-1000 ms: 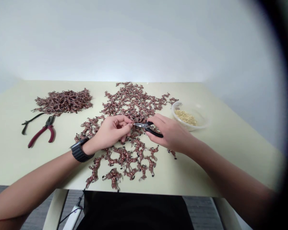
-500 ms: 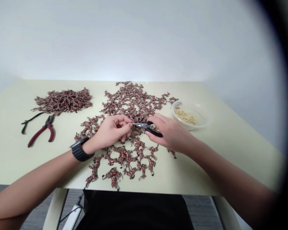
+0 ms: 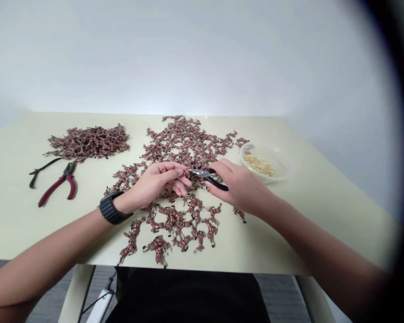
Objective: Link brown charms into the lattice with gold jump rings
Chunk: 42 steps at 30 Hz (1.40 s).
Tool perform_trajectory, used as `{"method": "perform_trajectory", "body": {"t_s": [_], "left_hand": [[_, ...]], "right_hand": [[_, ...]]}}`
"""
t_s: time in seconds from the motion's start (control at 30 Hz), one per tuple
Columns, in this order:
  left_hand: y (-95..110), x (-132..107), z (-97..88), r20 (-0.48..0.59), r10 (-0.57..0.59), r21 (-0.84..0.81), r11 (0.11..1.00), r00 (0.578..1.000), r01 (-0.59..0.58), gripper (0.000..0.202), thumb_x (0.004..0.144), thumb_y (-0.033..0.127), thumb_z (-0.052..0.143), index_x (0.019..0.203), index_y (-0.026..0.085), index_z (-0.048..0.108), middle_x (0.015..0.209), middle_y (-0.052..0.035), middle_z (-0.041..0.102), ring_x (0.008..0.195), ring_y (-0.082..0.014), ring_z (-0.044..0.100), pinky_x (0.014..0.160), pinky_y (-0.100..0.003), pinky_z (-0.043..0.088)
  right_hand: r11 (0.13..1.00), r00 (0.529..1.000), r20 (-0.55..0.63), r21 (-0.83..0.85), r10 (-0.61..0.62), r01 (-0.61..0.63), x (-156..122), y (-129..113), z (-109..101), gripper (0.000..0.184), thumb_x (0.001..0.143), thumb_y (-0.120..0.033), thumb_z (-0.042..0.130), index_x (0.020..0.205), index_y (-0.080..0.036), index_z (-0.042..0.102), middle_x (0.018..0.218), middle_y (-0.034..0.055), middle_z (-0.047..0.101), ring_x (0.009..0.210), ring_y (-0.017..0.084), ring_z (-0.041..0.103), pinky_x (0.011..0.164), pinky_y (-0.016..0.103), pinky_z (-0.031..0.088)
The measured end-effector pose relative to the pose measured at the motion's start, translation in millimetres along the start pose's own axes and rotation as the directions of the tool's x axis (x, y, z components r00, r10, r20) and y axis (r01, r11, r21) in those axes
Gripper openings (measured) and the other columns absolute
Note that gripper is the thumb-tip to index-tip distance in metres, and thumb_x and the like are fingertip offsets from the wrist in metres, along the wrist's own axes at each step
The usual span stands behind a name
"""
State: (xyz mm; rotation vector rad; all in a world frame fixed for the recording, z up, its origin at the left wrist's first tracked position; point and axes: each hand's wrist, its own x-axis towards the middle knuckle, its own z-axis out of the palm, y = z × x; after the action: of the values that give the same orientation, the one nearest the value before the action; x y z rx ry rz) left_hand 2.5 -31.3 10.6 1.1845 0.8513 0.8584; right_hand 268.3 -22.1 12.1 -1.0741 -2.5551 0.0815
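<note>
R hand (image 3: 240, 186) wrapped round black-handled needle-nose pliers (image 3: 204, 173), tips aimed 9 o'clock, just by a tiny brownish pc (image 3: 187, 172) pinched in L hand (image 3: 156, 181). From where I'm standing: brown animal figurines (image 3: 173, 218) dead ctr, plastic bowl (image 3: 284, 167) w/ gold bits (image 3: 259, 165) approx 3 o'clock, red-handled pliers (image 3: 55, 185) at 9.

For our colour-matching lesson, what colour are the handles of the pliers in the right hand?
The handles are black; they show best in the head view.

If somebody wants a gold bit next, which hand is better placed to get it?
Probably the right hand: it is nearer the clear bowl of gold bits and holds the black-handled pliers, which might grip one. The left hand is farther, over the brown figures.
</note>
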Motion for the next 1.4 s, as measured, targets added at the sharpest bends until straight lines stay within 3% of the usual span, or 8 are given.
{"method": "perform_trajectory", "body": {"t_s": [0.3, 0.43, 0.57, 0.67, 0.73, 0.83, 0.97, 1.4], "left_hand": [[-2, -1, 4.9, -0.015, 0.151, 0.126, 0.981, 0.988, -0.147, 0.036, 0.096, 0.034, 0.069, 0.122, 0.01, 0.061, 0.096, -0.0124, 0.078, 0.073, -0.0163, 0.076, 0.067, -0.026, 0.062], [-5, -4, 4.4, 0.014, 0.297, 0.326, 0.901, 0.955, -0.285, 0.037, 0.099, 0.034, 0.063, 0.129, 0.012, 0.056, 0.099, -0.0125, 0.078, 0.075, -0.0174, 0.076, 0.069, -0.03, 0.063], [-3, -9, -2.7, 0.08, 0.459, 0.711, 0.596, 0.885, -0.373, 0.038, 0.098, 0.03, 0.064, 0.133, 0.017, 0.061, 0.101, -0.0103, 0.078, 0.081, -0.0175, 0.075, 0.074, -0.028, 0.06], [-1, -10, -3.5, 0.084, 0.485, 0.776, 0.517, 0.871, -0.362, 0.041, 0.095, 0.03, 0.067, 0.135, 0.019, 0.063, 0.104, -0.0096, 0.078, 0.085, -0.0179, 0.075, 0.077, -0.028, 0.06], [0, -9, -0.3, 0.023, 0.453, 0.642, 0.677, 0.891, -0.361, 0.04, 0.097, 0.031, 0.065, 0.134, 0.017, 0.061, 0.101, -0.0101, 0.079, 0.082, -0.0178, 0.076, 0.074, -0.029, 0.061], [1, -4, 5.0, -0.055, 0.31, 0.281, 0.917, 0.949, -0.283, 0.037, 0.098, 0.034, 0.065, 0.127, 0.014, 0.06, 0.096, -0.0111, 0.079, 0.071, -0.0163, 0.075, 0.066, -0.028, 0.062], [3, 0, 4.9, -0.067, 0.111, -0.022, 0.993, 0.992, -0.113, 0.032, 0.095, 0.031, 0.07, 0.12, 0.012, 0.066, 0.094, -0.0103, 0.079, 0.064, -0.0118, 0.071, 0.061, -0.022, 0.059], [3, -1, -0.6, -0.001, -0.017, -0.172, 0.985, 1.0, 0.017, 0.022, 0.095, 0.025, 0.07, 0.113, 0.012, 0.071, 0.091, -0.0073, 0.079, 0.059, -0.0084, 0.07, 0.06, -0.018, 0.059]], "right_hand": [[0.873, 0.969, 0.071, 0.422, 0.237, -0.245, 1, -14, 13, 0.026, 0.102, -0.046, 0.049, 0.101, -0.021, 0.057, 0.081, 0.0021, 0.058, 0.068, 0.017, 0.052, 0.06, 0.031, 0.039], [0.602, 0.912, 0.286, 0.686, 0.294, -0.409, 3, -17, 13, 0.034, 0.101, -0.055, 0.048, 0.091, -0.024, 0.053, 0.073, -0.0027, 0.046, 0.059, 0.013, 0.041, 0.052, 0.028, 0.035], [0.178, 0.821, 0.552, 0.802, 0.147, -0.57, 6, -17, 2, 0.037, 0.099, -0.059, 0.047, 0.093, -0.023, 0.053, 0.074, -0.0041, 0.036, 0.056, 0.011, 0.021, 0.044, 0.025, 0.023], [0.07, 0.792, 0.607, 0.789, 0.068, -0.611, 8, -16, -2, 0.037, 0.099, -0.058, 0.045, 0.093, -0.022, 0.054, 0.073, -0.0049, 0.032, 0.056, 0.011, 0.015, 0.044, 0.026, 0.02], [0.158, 0.811, 0.57, 0.795, 0.134, -0.585, 8, -15, -1, 0.036, 0.099, -0.057, 0.046, 0.095, -0.023, 0.054, 0.071, -0.0051, 0.033, 0.055, 0.011, 0.019, 0.045, 0.026, 0.022], [0.516, 0.887, 0.346, 0.723, 0.306, -0.459, 7, -11, 2, 0.033, 0.1, -0.055, 0.048, 0.101, -0.023, 0.055, 0.07, -0.0041, 0.042, 0.054, 0.012, 0.034, 0.048, 0.027, 0.029], [0.9, 0.974, -0.013, 0.387, 0.224, -0.202, 4, -5, 5, 0.026, 0.098, -0.045, 0.055, 0.107, -0.021, 0.056, 0.084, 0.0038, 0.06, 0.068, 0.017, 0.05, 0.06, 0.031, 0.037], [0.974, 0.999, -0.035, 0.226, 0.037, -0.028, 4, 4, 1, 0.029, 0.098, -0.04, 0.054, 0.119, -0.019, 0.057, 0.106, 0.0106, 0.065, 0.079, 0.02, 0.059, 0.067, 0.033, 0.045]]}}
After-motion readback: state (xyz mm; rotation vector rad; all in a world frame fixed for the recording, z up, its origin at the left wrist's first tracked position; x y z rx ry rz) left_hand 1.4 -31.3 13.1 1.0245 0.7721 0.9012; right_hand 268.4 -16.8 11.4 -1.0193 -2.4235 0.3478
